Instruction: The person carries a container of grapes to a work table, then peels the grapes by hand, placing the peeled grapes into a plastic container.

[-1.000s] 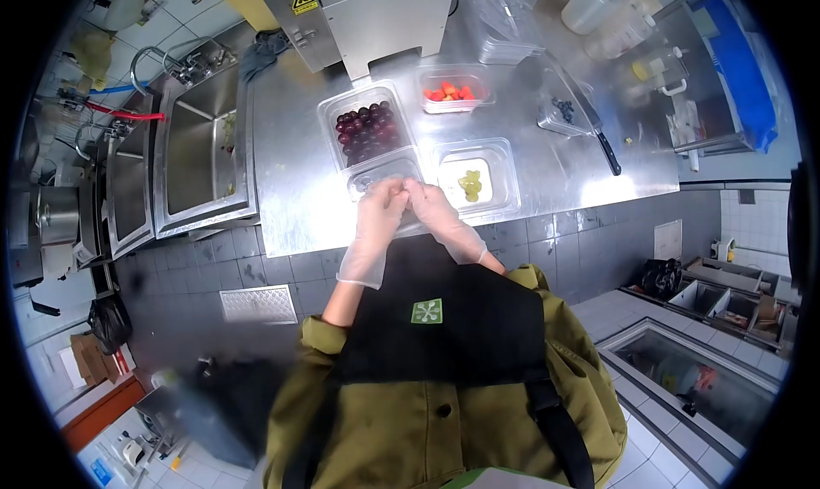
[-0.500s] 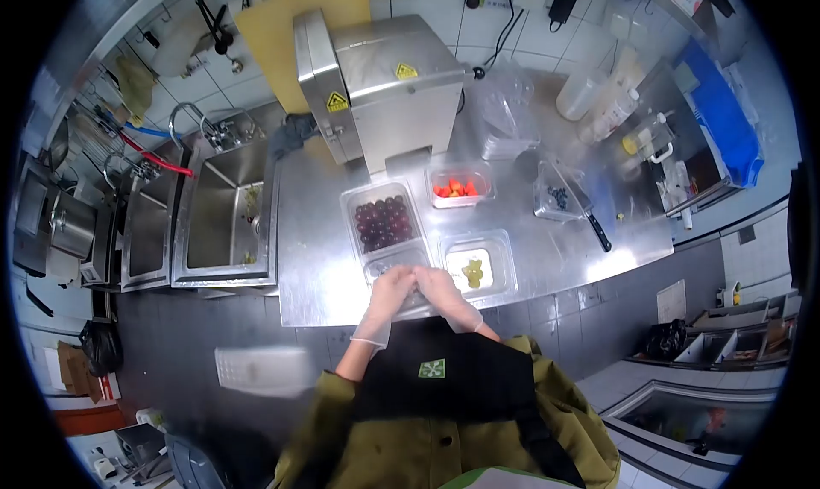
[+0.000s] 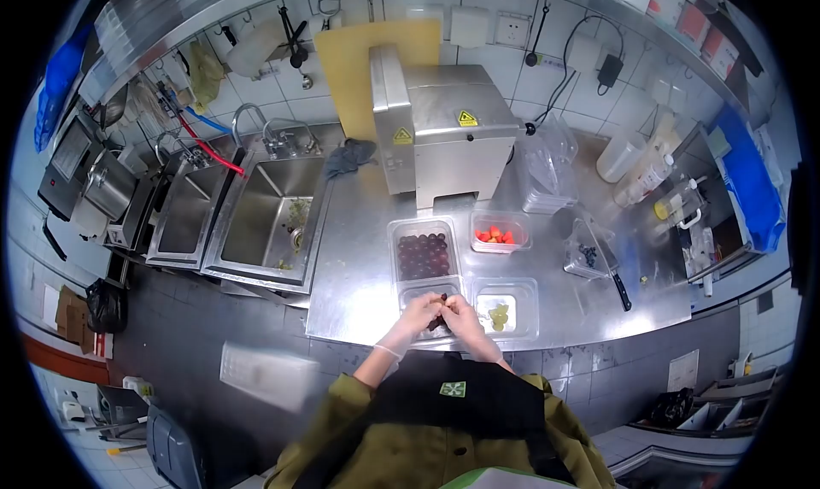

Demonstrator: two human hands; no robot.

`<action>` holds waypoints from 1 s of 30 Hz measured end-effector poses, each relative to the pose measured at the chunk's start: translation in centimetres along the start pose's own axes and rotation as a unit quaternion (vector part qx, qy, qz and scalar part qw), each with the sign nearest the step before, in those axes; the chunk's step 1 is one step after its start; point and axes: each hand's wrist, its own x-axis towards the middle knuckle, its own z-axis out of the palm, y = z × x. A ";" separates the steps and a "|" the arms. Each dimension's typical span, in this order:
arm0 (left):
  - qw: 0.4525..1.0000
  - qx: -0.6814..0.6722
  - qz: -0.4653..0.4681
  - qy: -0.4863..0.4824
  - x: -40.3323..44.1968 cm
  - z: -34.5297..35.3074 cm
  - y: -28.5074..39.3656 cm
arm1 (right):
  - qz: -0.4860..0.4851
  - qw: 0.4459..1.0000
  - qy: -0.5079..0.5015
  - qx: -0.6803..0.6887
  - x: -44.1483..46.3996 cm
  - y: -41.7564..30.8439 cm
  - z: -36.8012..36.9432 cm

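Observation:
My left hand [image 3: 417, 316] and my right hand [image 3: 463, 320], both in clear gloves, meet over a clear container [image 3: 405, 296] at the counter's front edge. Their fingertips are closed together around a dark grape [image 3: 443, 298]. More dark fruit shows just below the fingers; the hands partly cover it. Directly beyond lies a clear tub of dark round grapes [image 3: 424, 255]. Right of my right hand, a clear container [image 3: 530, 305] holds several pale green fruit pieces [image 3: 499, 317]. Cut strawberries [image 3: 494, 235] fill a small tub behind it.
A knife [image 3: 622, 291] rests across a tub of blueberries [image 3: 588, 254] on the right. Behind stand a steel machine [image 3: 457, 139] and stacked clear containers [image 3: 547, 177]. Two sinks [image 3: 266, 224] lie to the left, with a grey cloth [image 3: 350, 158] by their edge.
My head view has shifted, so the counter sits lower and further right in the picture. Dark fruit now shows at my fingertips, where the joined hands hid it before.

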 end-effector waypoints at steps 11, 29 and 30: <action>0.976 0.108 0.164 0.094 0.9 -0.5 -2.1 | -0.077 0.991 0.034 -0.104 -0.6 -1.9 0.2; 0.979 -0.204 -0.026 -0.001 -4.1 0.1 4.6 | -0.044 0.985 0.031 -0.162 -2.1 -4.8 0.2; 0.980 -0.198 -0.024 -0.009 -4.0 -0.1 4.4 | -0.044 0.986 0.022 -0.158 -2.1 -4.9 0.2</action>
